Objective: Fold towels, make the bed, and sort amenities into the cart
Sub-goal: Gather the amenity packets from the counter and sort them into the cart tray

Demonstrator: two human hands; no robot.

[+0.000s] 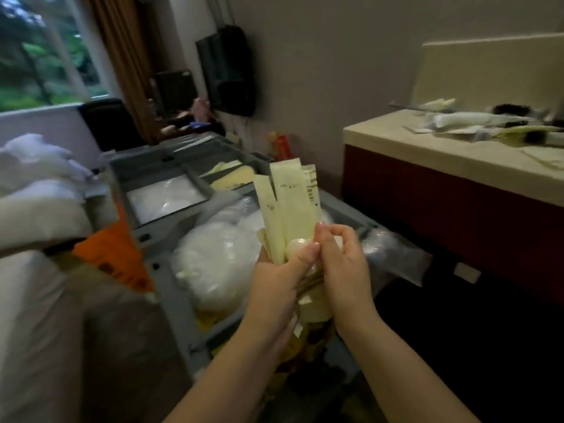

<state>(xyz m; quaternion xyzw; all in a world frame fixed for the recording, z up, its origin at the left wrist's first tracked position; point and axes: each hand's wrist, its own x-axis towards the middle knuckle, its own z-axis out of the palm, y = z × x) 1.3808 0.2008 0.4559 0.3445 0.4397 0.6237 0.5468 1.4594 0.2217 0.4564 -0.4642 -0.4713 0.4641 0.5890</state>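
Low down, a bundle of pale-yellow amenity sachets [293, 203] is gripped by the left hand [274, 282] and pinched by the right hand [341, 264] touching it, above the grey cart [180, 312]. The sachets are judged light, flimsy and slippery, so the whole stack is best clamped low.

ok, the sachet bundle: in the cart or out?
Out. The left hand and right hand grip the sachet bundle upright above the cart.
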